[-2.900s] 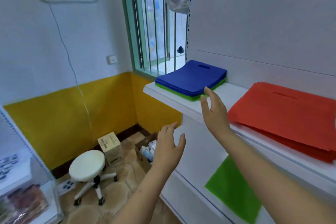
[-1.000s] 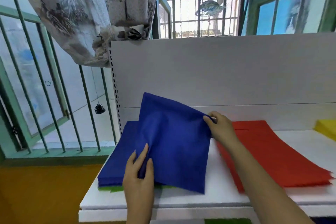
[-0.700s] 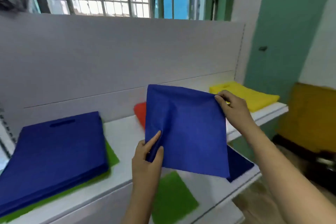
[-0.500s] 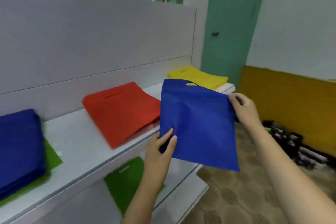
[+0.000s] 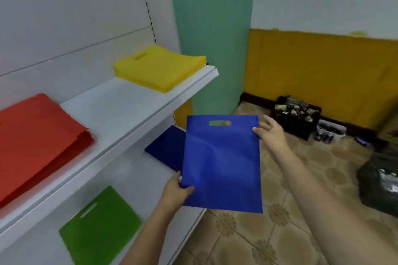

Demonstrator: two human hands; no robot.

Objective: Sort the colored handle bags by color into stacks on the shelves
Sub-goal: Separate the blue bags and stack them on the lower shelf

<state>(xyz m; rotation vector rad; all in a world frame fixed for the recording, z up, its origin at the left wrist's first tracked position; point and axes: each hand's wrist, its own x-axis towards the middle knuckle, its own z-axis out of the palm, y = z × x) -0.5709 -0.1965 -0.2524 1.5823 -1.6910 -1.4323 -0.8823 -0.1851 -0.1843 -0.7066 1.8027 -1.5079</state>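
- The white shelving unit (image 5: 120,101) fills the left half of the view, with an upper shelf and a lower shelf (image 5: 137,180) beneath it.
- A red stack of bags (image 5: 32,135) lies at the left end of the upper shelf, its front edge reaching the shelf's front edge.
- A yellow stack of bags (image 5: 159,66) sits at the right end of the same shelf, near its right corner, well apart from the red one.
- The blue handle bag (image 5: 221,163) is held upright in the air in front of the lower shelf's right end, handle slot at the top, its face toward the camera.
- A green bag (image 5: 99,226) lies flat on the lower shelf towards its left front, handle slot pointing to the back.
- A darker blue bag (image 5: 168,148) lies flat at the right end of the lower shelf, partly hidden behind the held bag.
- A black crate (image 5: 297,116) of small items stands on the tiled floor against the yellow wall.
- The right hand (image 5: 271,133) grips the held bag's upper right edge, thumb on the front.
- The left hand (image 5: 174,193) pinches its lower left corner, thumb on the front, so both hands are clamped on the same bag, well apart.
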